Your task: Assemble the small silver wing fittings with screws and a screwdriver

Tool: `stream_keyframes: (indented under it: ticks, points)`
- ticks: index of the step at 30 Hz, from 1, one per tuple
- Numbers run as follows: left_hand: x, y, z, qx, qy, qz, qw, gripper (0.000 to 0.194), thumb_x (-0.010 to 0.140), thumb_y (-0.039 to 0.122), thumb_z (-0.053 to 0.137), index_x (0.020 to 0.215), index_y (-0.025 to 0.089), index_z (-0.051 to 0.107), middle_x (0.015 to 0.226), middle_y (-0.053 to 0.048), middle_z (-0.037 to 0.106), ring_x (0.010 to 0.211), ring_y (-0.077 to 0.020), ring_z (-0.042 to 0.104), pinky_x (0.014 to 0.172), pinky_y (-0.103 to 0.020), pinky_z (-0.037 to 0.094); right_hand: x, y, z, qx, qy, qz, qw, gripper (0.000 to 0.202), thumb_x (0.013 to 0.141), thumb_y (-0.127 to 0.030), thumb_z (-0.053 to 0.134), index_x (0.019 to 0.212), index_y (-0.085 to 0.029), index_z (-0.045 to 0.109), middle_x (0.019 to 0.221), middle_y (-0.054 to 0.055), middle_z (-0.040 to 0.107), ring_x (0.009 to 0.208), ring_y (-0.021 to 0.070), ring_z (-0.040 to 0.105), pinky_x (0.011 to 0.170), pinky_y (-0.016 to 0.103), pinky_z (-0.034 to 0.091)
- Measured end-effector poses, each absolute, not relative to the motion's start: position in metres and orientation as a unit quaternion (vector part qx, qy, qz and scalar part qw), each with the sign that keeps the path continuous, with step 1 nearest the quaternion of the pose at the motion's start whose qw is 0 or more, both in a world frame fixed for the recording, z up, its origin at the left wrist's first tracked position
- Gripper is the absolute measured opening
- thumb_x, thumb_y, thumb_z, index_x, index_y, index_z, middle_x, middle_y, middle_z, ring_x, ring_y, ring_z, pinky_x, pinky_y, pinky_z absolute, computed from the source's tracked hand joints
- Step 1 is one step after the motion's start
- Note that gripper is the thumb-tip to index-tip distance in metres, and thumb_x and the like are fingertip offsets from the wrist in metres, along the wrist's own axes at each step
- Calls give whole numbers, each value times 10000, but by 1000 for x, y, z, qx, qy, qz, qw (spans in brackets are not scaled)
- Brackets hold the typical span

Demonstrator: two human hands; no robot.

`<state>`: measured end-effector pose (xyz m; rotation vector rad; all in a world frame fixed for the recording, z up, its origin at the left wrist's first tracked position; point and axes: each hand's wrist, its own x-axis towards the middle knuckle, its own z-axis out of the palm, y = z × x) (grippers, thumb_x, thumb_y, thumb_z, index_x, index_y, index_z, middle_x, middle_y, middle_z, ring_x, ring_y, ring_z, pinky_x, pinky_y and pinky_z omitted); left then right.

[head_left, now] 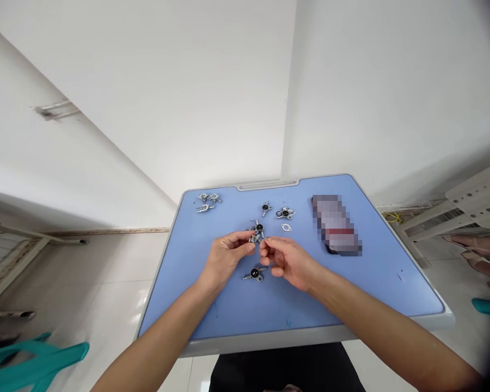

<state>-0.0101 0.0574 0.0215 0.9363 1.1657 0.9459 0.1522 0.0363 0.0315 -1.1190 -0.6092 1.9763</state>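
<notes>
My left hand (224, 258) pinches a small silver metal piece (253, 238) between thumb and fingers, above the blue tabletop. My right hand (288, 260) is close beside it, fingers curled and tips drawn together; anything between them is too small to make out. Just behind the fingertips is a metal part with a black round centre (259, 227), partly overlapped by the held piece. A similar black-centred part (255, 273) lies nearer me, between my wrists. Farther back are another such part (265, 207), a small cluster with a black centre (285, 213) and a flat oval metal plate (286, 227).
Several silver metal pieces (206, 202) lie at the back left of the blue table (310, 305). A blurred-out phone (337, 226) rests on the right. White walls rise behind. Teal stool parts (36, 359) and a metal frame (20, 261) stand at the left.
</notes>
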Motion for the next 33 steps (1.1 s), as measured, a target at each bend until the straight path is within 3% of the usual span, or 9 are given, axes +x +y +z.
stream_keyframes:
  ticks: [5,11,17,24,30,33]
  points:
    - [-22,62,22,398,500,408,653,443,526,322,905,923,168,783,739,-22,724,684,-141,641,747,-302,552,162,35,36,-518,-509,605,326,196,792,-378,603,762,-187,633,617,-50,468,535,83,366,476,222,255]
    - [-31,63,26,364,458,322,744,421,542,347,910,896,159,781,798,-37,714,661,-121,644,690,-280,574,170,38,36,-580,-650,382,309,122,835,-319,601,857,-232,683,537,-71,410,541,113,388,580,256,327]
    - [-37,69,22,371,464,297,747,457,528,343,905,922,157,766,648,-3,669,592,-117,623,619,-263,560,163,29,31,-508,-782,287,220,172,880,-243,573,845,-249,741,664,-24,548,585,105,428,602,254,283]
    - [-40,70,27,438,490,293,695,384,559,320,868,901,185,757,736,-25,703,567,-110,592,513,-219,480,150,23,24,-464,-861,190,87,230,911,-174,526,800,-228,721,715,17,565,584,118,370,537,295,147]
    - [-40,67,26,432,491,293,698,397,544,321,865,896,180,749,746,-25,704,567,-114,596,503,-220,478,140,20,27,-415,-902,117,-5,250,829,-24,517,866,-189,702,834,84,654,642,151,478,524,306,163]
    - [-44,61,23,421,489,295,705,408,529,324,870,886,171,744,710,-20,695,557,-111,588,501,-217,484,136,19,30,-405,-907,114,-13,226,840,-42,520,896,-174,695,874,102,671,657,162,504,533,300,196]
